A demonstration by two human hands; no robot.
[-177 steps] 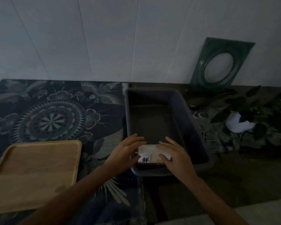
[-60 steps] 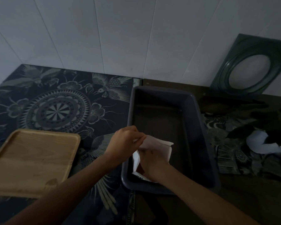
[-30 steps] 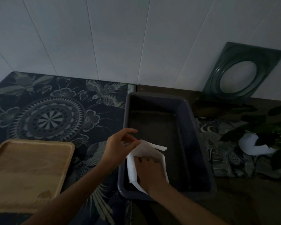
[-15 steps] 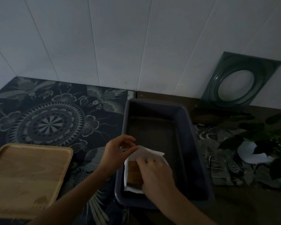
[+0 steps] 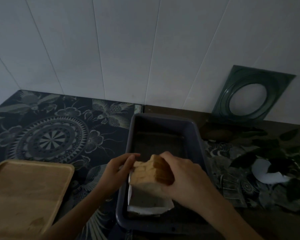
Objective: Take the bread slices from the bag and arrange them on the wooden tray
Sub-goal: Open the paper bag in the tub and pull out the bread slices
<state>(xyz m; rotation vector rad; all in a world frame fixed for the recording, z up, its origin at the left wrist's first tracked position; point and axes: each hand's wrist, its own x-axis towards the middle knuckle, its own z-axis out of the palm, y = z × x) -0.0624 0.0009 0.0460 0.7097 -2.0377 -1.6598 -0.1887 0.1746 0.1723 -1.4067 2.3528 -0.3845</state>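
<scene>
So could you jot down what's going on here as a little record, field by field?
right hand: grips a stack of bread slices, lifting it from the bag
left hand: holds the white bag at its open edge
bag location: inside the dark plastic bin
wooden tray: left of the bin, no bread on it yet
surface: patterned cloth
background: potted plant at right, green frame leaning on the wall
lighting: dim

right hand (image 5: 185, 177) grips bread slices (image 5: 145, 174) above the bag (image 5: 149, 207); left hand (image 5: 116, 172) touches them.
</scene>
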